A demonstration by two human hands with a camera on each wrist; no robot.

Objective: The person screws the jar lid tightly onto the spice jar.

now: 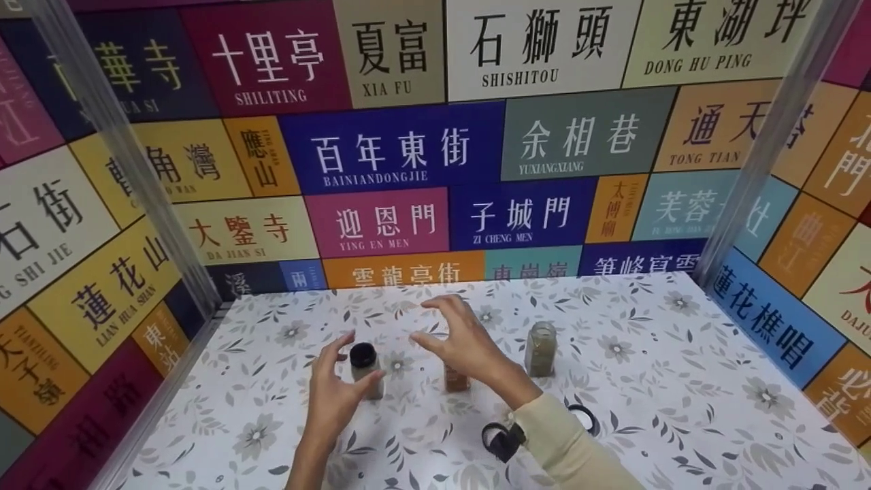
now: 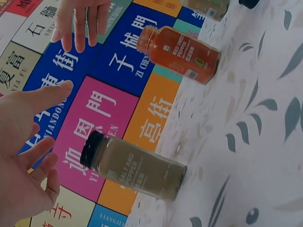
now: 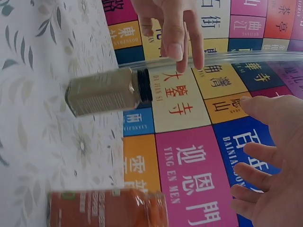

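Observation:
A salt and pepper bottle point(image 2: 142, 168) stands upright on the table with its black cap point(image 1: 363, 354) on. My left hand point(image 1: 336, 398) is beside it, thumb and fingers spread; the left wrist view shows a gap between hand and bottle. An uncapped red pepper bottle point(image 2: 185, 54), orange-red inside, stands to the right. My right hand point(image 1: 469, 344) hovers above that bottle with relaxed, parted fingers, holding nothing. In the head view the right hand hides the upper part of the red pepper bottle.
Further right stands another open bottle point(image 1: 541, 350) with greenish-grey contents. A black cap point(image 1: 502, 442) lies near my right sleeve, and a cap with a white inside point(image 1: 583, 418) lies right of it. Sign-printed panels point(image 1: 401, 150) border the flower-patterned table point(image 1: 224, 401).

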